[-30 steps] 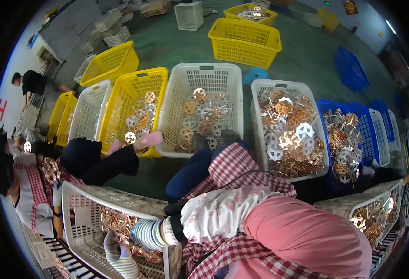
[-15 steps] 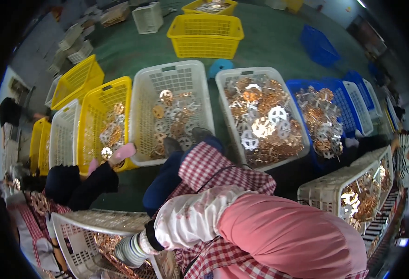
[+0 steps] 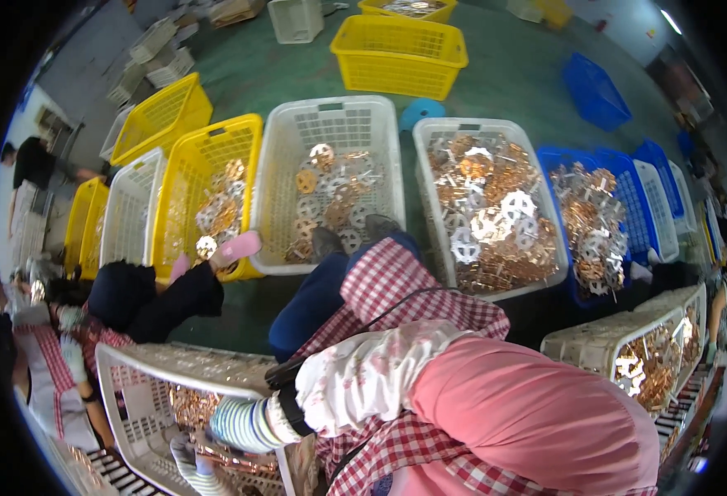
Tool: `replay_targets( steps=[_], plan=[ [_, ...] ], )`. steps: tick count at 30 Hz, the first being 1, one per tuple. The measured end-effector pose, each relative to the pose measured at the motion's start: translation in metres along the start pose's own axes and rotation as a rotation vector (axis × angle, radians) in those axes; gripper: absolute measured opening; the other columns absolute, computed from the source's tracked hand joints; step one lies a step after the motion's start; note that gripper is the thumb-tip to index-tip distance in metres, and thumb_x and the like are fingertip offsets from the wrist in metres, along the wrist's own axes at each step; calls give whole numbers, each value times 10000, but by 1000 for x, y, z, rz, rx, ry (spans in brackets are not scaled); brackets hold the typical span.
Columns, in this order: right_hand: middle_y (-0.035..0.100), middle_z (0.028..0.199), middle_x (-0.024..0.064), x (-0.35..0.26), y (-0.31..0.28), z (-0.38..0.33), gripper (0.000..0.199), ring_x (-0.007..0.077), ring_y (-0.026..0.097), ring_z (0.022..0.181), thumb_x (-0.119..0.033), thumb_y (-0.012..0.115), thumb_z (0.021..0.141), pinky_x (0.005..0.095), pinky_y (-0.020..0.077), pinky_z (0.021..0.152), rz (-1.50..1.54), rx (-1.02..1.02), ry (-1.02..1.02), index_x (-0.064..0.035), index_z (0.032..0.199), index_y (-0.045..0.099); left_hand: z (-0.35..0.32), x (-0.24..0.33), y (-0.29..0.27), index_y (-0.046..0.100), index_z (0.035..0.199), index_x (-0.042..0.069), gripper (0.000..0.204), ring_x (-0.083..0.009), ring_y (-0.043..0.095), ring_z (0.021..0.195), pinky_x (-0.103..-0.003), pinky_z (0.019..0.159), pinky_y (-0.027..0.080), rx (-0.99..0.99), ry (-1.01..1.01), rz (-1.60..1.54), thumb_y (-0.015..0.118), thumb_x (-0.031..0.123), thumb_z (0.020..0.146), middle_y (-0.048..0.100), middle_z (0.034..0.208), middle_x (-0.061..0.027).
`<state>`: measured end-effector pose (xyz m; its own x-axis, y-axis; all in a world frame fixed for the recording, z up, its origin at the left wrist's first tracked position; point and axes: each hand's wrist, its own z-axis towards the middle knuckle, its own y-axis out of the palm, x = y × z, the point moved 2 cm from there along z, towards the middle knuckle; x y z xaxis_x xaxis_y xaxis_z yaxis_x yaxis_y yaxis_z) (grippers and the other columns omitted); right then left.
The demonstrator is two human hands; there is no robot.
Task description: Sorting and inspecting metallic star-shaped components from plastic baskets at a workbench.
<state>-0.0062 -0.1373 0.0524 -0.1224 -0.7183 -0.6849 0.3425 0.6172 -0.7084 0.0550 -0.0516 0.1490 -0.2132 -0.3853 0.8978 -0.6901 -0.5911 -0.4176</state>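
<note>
The left hand (image 3: pixel 194 463), in a striped glove, reaches into the near-left white plastic basket (image 3: pixel 144 368) of copper-coloured stamped metal parts (image 3: pixel 190 407); its grip cannot be told. The right hand is out of view. Many parts remain.

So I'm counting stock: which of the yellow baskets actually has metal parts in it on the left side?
The yellow basket right beside the white basket; copper and silver discs lie in it. The yellow one behind it looks empty.

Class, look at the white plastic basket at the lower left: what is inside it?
Inside the white plastic basket lie copper-coloured stamped metal pieces, with a gloved hand reaching among them. The striped sleeve and basket rim cover the rest.
</note>
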Motion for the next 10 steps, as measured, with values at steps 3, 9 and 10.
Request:
replay_targets(
  steps=[3, 9, 10],
  plan=[
    [609, 658, 100, -9, -27, -6, 100, 276, 617, 593, -107, 539, 784, 394, 473, 511, 32, -159, -67, -84, 829, 624, 14, -25, -8, 523, 948, 40, 326, -90, 394, 710, -203, 641, 344, -11, 124, -203, 664, 228, 722, 450, 809, 24],
    [631, 739, 117, -6, -36, -8, 239, 232, 610, 636, -255, 480, 907, 352, 498, 582, 990, -197, 316, -98, 1023, 618, 19, -18, -7, 484, 768, 61, 273, -93, 417, 709, -233, 639, 364, 12, 233, -72, 674, 241, 687, 445, 766, 4],
    [631, 739, 117, -18, -28, 1, 239, 232, 610, 636, -255, 480, 907, 352, 498, 582, 1018, -238, 270, -98, 1023, 618, 12, -17, -24, 484, 768, 61, 273, -93, 417, 709, -233, 639, 364, 64, 225, -33, 674, 241, 687, 445, 766, 4]
  ],
)
